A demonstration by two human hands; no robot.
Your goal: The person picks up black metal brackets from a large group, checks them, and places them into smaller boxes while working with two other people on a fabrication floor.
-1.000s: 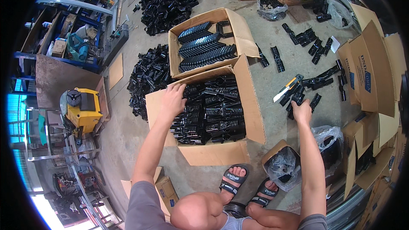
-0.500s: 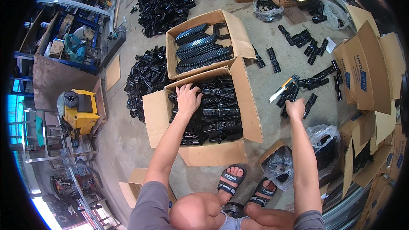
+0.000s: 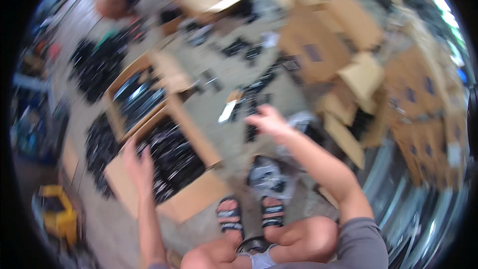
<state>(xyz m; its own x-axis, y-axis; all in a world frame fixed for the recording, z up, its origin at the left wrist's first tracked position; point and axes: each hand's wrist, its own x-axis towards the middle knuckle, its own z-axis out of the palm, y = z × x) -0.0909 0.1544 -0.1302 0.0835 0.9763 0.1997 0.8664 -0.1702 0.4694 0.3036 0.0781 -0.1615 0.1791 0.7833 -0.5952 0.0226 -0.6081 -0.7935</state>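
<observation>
The whole view is smeared by motion. My left hand (image 3: 138,165) is at the left side of the near cardboard carton (image 3: 191,194), thumb and fingers apart, with nothing visible in it. Glossy black fittings (image 3: 172,157) fill that carton. To the right, my right hand (image 3: 269,121) reaches over loose black fittings (image 3: 251,132) on the floor; blur hides whether its fingers grip one. Just left of it lies a cutter knife (image 3: 231,106) with an orange part and a pale end.
Behind the near carton stands another carton (image 3: 115,100) with black pieces in rows. Heaps of black fittings (image 3: 99,62) lie at the left. Plastic bags (image 3: 266,174) sit by my feet, and open cartons (image 3: 318,45) crowd the right. Another person (image 3: 117,0) is at the far left.
My view has swung to the right, so the cartons appear farther left. My left hand has moved off the fittings to the near carton's left side. The right hand stays by the loose fittings.
</observation>
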